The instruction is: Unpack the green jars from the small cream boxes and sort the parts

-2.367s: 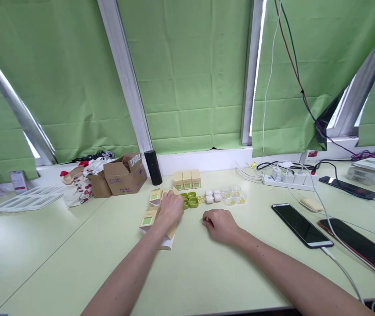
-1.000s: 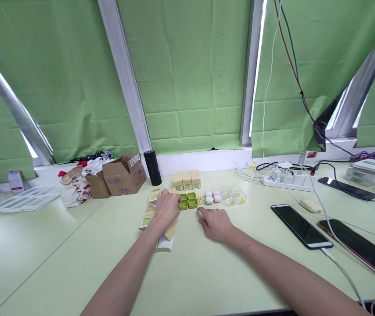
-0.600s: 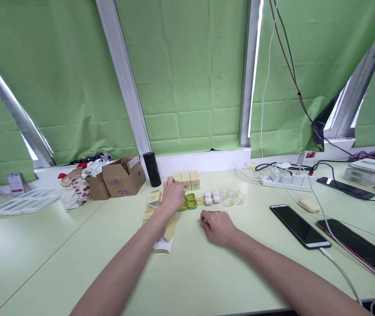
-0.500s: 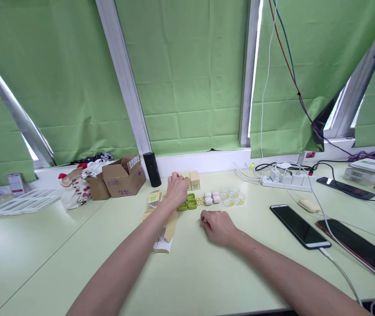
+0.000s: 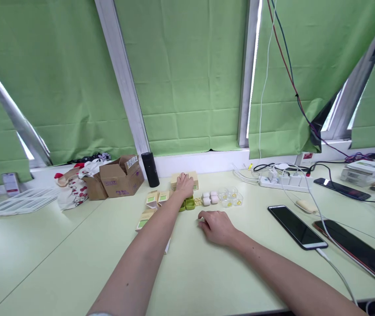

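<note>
My left hand reaches over to the small beige boxes at the back, its fingers stretched out on or just in front of them; contact is hard to tell. Under that wrist sit green square cups, partly covered. My right hand rests on the table with its fingers curled in and nothing visible in them. Beyond it lie small yellow pieces, pale pink-white blocks and clear cups with yellow bits. More beige boxes with green labels stand left of my left forearm, which hides part of them.
A black cylinder and an opened cardboard box stand at the back left, beside a cloth bag and a white rack. To the right lie phones, cables and a white power strip.
My left hand has moved slightly right and farther back, and its fingers now spread over the boxes. The forearm now covers the flat carton piece more. My right hand stays put.
</note>
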Tool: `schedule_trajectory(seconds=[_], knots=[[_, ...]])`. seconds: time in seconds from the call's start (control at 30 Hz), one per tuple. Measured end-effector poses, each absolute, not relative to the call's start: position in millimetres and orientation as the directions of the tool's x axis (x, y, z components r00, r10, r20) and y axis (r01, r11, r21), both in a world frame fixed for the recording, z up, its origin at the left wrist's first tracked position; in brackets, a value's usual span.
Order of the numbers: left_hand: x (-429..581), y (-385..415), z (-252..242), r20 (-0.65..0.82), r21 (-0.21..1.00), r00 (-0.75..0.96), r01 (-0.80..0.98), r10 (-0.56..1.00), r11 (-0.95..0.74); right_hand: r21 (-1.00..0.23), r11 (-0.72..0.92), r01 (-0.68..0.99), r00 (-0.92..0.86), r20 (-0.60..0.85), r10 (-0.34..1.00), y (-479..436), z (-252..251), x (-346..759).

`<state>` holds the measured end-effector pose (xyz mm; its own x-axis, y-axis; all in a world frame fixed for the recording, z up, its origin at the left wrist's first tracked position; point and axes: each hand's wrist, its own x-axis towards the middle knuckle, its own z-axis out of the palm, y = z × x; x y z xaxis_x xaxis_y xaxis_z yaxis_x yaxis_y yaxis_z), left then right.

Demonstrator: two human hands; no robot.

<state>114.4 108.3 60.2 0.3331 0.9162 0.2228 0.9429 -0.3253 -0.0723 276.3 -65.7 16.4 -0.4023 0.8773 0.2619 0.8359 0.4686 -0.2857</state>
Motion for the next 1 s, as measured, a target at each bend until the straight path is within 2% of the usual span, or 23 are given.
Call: schedule_trajectory(seconds=[0.27, 0.57, 0.73, 0.8, 0.87, 1.0], knots=[[125, 111, 64, 0.255, 0.008, 0.326, 0.941, 0.910, -0.339, -0.262, 0.465, 0.846, -0.407, 0.247, 0.879, -67, 19, 276], [130, 93, 102, 0.354, 0.247, 0.263, 0.899, 0.898, -0.361, -0.296, 0.466, 0.834, -0.403, 0.249, 0.880, -65, 18, 278], [119, 51, 136, 0.399, 0.330, 0.342, 0.812, 0.851, -0.481, -0.415, 0.427, 0.804, -0.346, 0.258, 0.902, -52, 21, 292], [112, 24, 140, 0.432, 0.390, 0.425, 0.707, 0.795, -0.590, -0.472, 0.406, 0.783, -0.306, 0.276, 0.911, -44, 22, 302], [107, -4, 135, 0.456, 0.463, 0.466, 0.604, 0.759, -0.649, -0.500, 0.363, 0.787, -0.244, 0.288, 0.926, -37, 21, 313], [99, -48, 104, 0.392, 0.514, 0.468, 0.603, 0.792, -0.610, -0.533, 0.300, 0.791, -0.179, 0.267, 0.947, -28, 14, 326]])
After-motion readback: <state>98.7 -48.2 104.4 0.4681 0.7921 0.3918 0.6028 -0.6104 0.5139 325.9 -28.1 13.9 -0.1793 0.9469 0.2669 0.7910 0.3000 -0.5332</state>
